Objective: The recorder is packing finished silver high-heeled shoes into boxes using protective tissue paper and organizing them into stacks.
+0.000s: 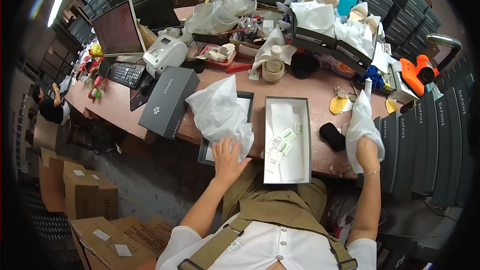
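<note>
My left hand (229,159) presses on a crumpled sheet of white tissue paper (220,112) that lies over a shallow box lid (205,152) at the table's near edge. My right hand (366,152) grips a second bunch of white tissue paper (361,120) held up at the right. Between the hands an open grey shoe box (305,140) stands lengthwise, with white lining and several small paper packets and tags (281,142) inside. A black rounded object (332,136) lies just right of the box.
A closed grey shoe box (169,101) overhangs the table edge at left. Behind are a label printer (164,52), keyboard (126,74), monitor (118,29), plastic bags and open boxes. Dark boxes (430,145) stack at right. Cardboard cartons (90,195) sit on the floor. Another person (50,105) is far left.
</note>
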The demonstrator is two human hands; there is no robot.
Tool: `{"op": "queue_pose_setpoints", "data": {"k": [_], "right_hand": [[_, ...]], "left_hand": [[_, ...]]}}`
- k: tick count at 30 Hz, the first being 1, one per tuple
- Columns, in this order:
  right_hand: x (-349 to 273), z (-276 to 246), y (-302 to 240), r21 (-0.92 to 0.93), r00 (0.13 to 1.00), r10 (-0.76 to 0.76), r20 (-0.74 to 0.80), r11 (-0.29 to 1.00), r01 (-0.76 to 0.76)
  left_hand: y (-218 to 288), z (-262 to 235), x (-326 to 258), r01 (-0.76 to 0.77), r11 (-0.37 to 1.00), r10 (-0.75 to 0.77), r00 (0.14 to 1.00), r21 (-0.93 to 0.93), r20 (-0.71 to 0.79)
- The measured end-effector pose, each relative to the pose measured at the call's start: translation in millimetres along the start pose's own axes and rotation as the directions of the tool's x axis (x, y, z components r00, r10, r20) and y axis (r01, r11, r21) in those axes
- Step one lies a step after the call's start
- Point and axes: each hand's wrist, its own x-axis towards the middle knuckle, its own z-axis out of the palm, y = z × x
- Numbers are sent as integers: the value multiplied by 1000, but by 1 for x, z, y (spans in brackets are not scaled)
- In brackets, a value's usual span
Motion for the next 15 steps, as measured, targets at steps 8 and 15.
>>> {"op": "queue_pose_setpoints", "data": {"k": [8,15], "right_hand": [[14,-95,-246,476,721,-522,-455,542,693],[70,-81,-337,549,678,-587,-441,421,722]], "left_hand": [[-34,-54,39,124,812,-289,934,-571,-209],[-52,-96,27,206,642,-321,947,-739,-15]]}}
